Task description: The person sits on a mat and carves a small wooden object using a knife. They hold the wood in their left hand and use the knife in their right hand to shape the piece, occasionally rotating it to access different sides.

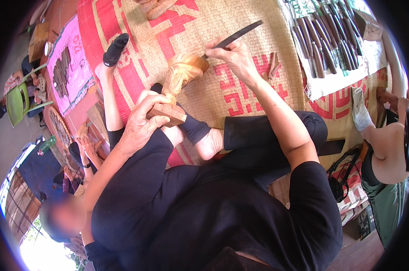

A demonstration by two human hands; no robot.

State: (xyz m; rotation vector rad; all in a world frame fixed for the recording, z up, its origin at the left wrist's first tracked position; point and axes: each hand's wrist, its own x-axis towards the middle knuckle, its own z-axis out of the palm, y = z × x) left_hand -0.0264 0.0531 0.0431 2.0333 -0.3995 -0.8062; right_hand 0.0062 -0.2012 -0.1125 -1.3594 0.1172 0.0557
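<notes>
My left hand (143, 115) is closed round the block base (167, 114) of a pale wooden carving (183, 72), which tilts up and away from me above my legs. Folds and rounded shapes are cut into its surface. In my right hand (231, 56) I pinch a slim, dark carving tool (240, 34). Its long end points up to the right, while the lower end meets the top of the carving near my fingertips. The exact shape of that working tip is too small to make out.
A red-patterned straw mat (277, 31) lies under me. Several dark-handled tools (322, 40) rest on a white cloth at right; more lie on a pink cloth (78, 52) at left. Another carving (155, 7) sits ahead. People sit on both sides, near a green chair (18, 106).
</notes>
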